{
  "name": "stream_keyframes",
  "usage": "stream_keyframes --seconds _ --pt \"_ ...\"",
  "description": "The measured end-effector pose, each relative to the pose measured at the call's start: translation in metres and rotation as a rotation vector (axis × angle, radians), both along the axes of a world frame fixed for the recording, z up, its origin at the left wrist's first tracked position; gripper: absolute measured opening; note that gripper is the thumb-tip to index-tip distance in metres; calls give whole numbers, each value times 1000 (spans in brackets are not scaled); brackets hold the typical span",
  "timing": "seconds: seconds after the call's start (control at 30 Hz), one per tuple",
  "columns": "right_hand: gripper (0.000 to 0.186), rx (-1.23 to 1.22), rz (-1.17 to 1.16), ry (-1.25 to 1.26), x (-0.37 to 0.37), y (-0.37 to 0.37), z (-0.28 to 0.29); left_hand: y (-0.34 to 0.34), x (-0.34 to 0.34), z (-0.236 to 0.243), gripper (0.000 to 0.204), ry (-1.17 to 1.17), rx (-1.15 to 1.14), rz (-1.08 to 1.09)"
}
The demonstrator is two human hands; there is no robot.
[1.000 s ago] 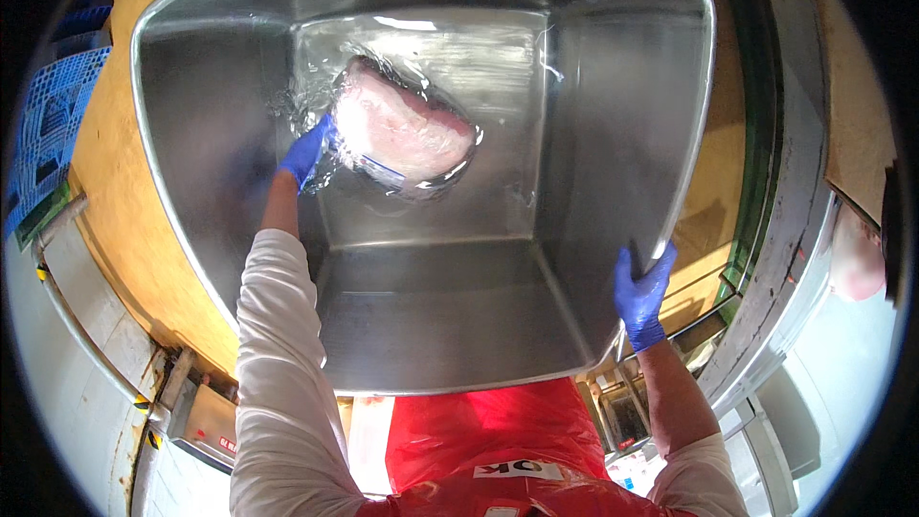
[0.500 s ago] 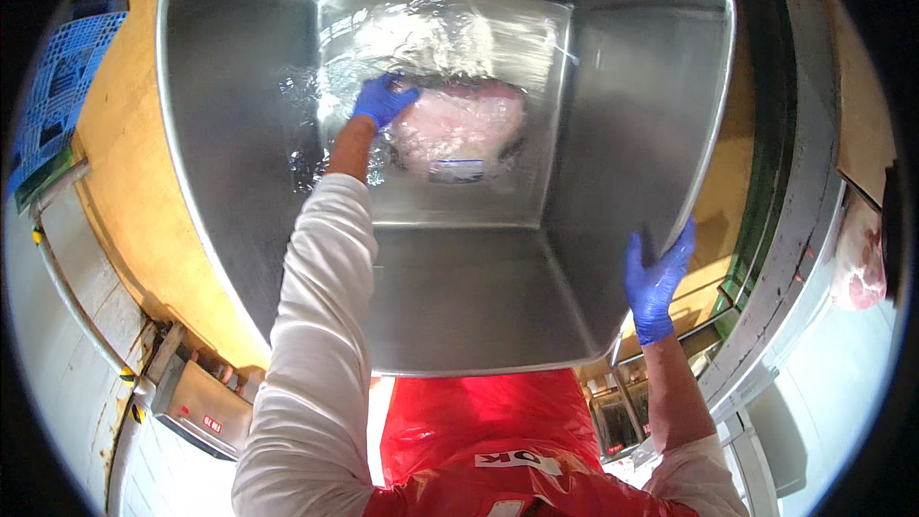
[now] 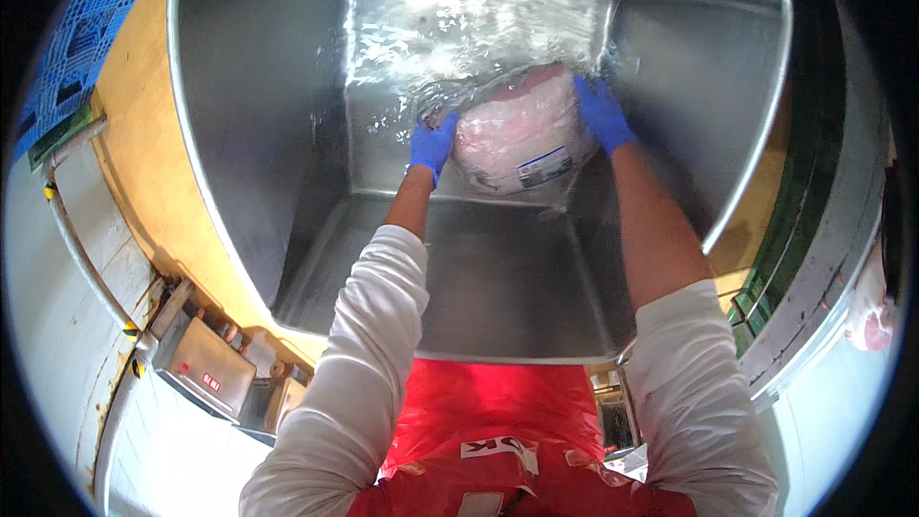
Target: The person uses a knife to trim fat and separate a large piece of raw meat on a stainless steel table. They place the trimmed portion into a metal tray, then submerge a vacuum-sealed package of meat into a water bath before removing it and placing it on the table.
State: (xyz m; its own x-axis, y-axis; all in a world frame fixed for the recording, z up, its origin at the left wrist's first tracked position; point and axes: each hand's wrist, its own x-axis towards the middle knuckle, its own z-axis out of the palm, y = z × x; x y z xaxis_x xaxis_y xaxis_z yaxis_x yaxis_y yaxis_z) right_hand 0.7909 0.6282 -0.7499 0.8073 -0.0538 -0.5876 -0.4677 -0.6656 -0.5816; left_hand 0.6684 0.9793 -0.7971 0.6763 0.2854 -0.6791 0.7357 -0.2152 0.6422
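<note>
Both my hands, in blue gloves, grip a large bagged cut of meat (image 3: pixel 522 129) from its two sides. The meat is pink and pale, wrapped in clear plastic with a blue-and-white label near its lower edge. It sits low in a deep stainless steel tub (image 3: pixel 507 287) with shallow water at the bottom. My left hand (image 3: pixel 434 146) holds the bag's left end, thumb toward the meat. My right hand (image 3: pixel 601 115) presses on the right end, and some of its fingertips are hidden against the bag.
The tub's raised rim (image 3: pixel 191 163) surrounds my forearms. A blue plastic crate (image 3: pixel 81 43) stands at far left, above a pipe rail (image 3: pixel 91 263). A metal box (image 3: pixel 206 369) is at lower left. Another piece of meat (image 3: pixel 871 311) shows at the right edge.
My right hand has left the tub's rim and moved in to the meat's right end. The bagged meat is now held from both sides and appears tilted, larger and farther right.
</note>
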Motion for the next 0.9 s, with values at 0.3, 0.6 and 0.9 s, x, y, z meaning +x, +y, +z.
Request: stream_keyframes --seconds 0.3,0.6,0.9 --pt "73 -61 -50 236 -36 -12 -14 -18 21 51 82 490 -196 298" --pt "65 132 -47 328 -59 8 10 6 4 38 51 393 -179 227" --pt "60 -6 -118 428 -137 6 -51 45 -16 30 52 544 -80 397"
